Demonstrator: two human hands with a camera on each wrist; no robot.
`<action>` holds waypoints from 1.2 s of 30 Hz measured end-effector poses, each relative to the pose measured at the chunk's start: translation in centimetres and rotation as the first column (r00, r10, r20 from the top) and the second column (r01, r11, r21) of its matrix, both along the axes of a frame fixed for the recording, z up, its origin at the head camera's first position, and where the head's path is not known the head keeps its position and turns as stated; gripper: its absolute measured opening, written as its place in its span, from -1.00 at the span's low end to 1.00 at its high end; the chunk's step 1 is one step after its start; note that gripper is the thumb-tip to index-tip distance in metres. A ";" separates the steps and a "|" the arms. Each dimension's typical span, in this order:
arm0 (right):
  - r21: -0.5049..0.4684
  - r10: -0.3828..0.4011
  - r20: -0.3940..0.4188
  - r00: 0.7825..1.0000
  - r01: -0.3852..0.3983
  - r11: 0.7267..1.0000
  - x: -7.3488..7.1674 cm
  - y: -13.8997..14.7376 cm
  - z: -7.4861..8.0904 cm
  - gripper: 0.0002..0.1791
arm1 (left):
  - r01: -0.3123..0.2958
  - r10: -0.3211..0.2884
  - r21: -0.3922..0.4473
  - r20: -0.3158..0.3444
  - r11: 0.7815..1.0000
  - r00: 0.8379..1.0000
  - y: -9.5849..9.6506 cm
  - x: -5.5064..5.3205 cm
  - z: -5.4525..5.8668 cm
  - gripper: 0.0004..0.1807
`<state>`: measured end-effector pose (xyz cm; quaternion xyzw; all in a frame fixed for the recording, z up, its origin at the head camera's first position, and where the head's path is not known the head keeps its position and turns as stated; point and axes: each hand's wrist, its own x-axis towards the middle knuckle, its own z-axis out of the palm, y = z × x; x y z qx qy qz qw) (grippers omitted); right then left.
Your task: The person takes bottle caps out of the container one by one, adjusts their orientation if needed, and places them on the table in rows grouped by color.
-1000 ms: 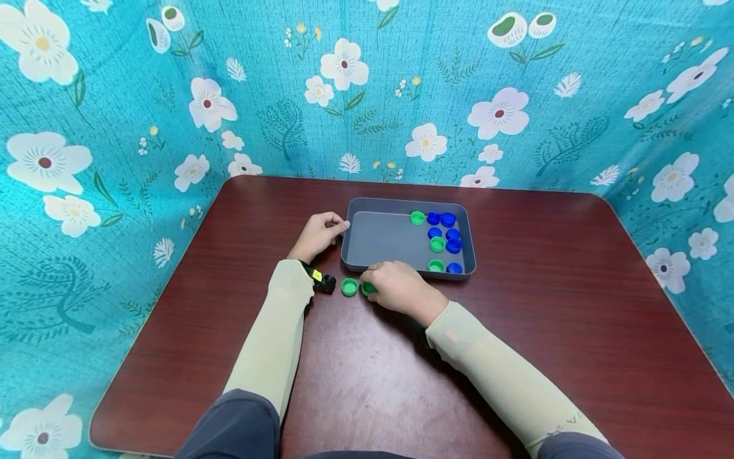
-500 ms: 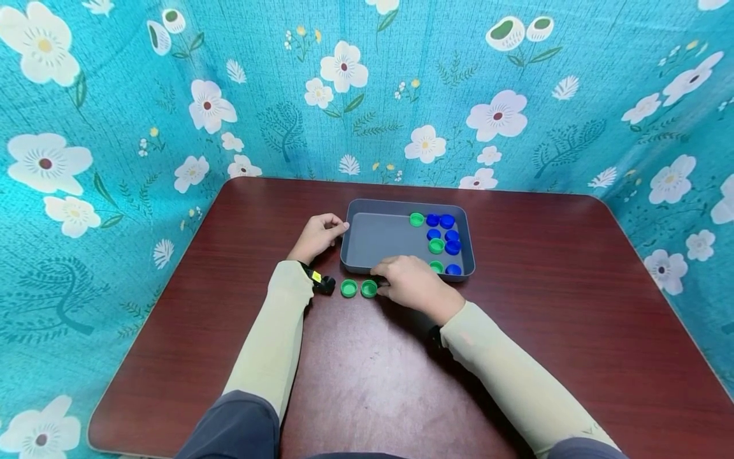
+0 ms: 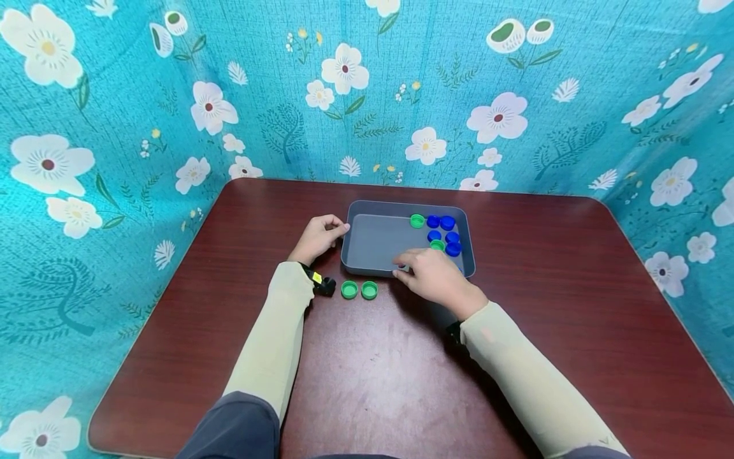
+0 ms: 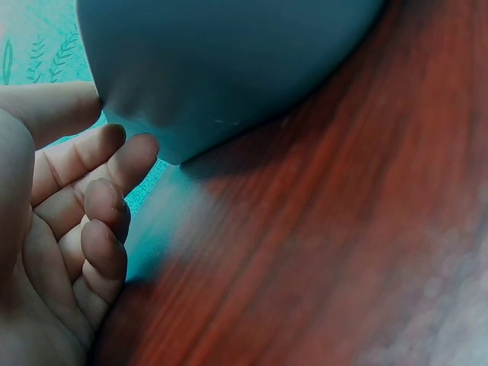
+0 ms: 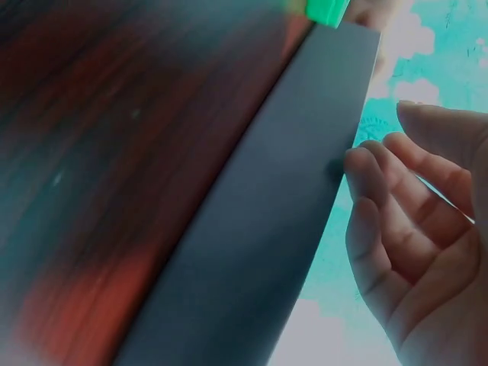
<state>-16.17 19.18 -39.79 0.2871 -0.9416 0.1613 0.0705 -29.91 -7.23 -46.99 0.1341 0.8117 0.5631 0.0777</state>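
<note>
A grey rectangular tray [image 3: 373, 239] lies on the table. My left hand [image 3: 318, 237] pinches its left edge, thumb at the rim, with the other fingers bent beside the outer wall [image 4: 229, 69] in the left wrist view. My right hand [image 3: 436, 277] hovers at the tray's front rim, fingers loosely bent and holding nothing; the right wrist view shows a gap between its thumb and fingertips [image 5: 364, 164]. Two green bottle caps, a left one [image 3: 349, 289] and a right one [image 3: 369, 291], sit side by side on the table before the tray.
Several blue bottle caps [image 3: 453, 248] and some green ones, such as one near the back [image 3: 417, 221], lie in the tray's right part. My right hand covers its front right corner. A flowered cloth [image 3: 367, 95] hangs behind the brown table [image 3: 550, 268].
My right hand has let go of the right green cap on the table and moved right and slightly away, over the tray's front rim. My left hand stays at the tray's edge.
</note>
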 end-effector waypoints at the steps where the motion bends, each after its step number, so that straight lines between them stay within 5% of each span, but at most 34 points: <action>1: 0.002 -0.008 -0.002 1.000 0.008 1.000 0.0 0.2 0.0 -0.76 | 0.000 0.000 0.000 0.000 1.000 1.000 0.0 0.0 0.0 -0.70; 20: 0.069 -0.173 0.029 0.985 0.170 0.983 -0.2 3.0 -0.2 -0.71 | -0.001 0.001 -0.003 -0.004 1.000 1.000 0.1 -0.2 -0.1 -0.71; 36: 0.149 -0.365 0.132 0.922 0.345 0.927 -0.6 4.1 0.1 -0.55 | -0.002 0.002 0.003 -0.004 1.000 1.000 0.1 -0.1 -0.2 -0.72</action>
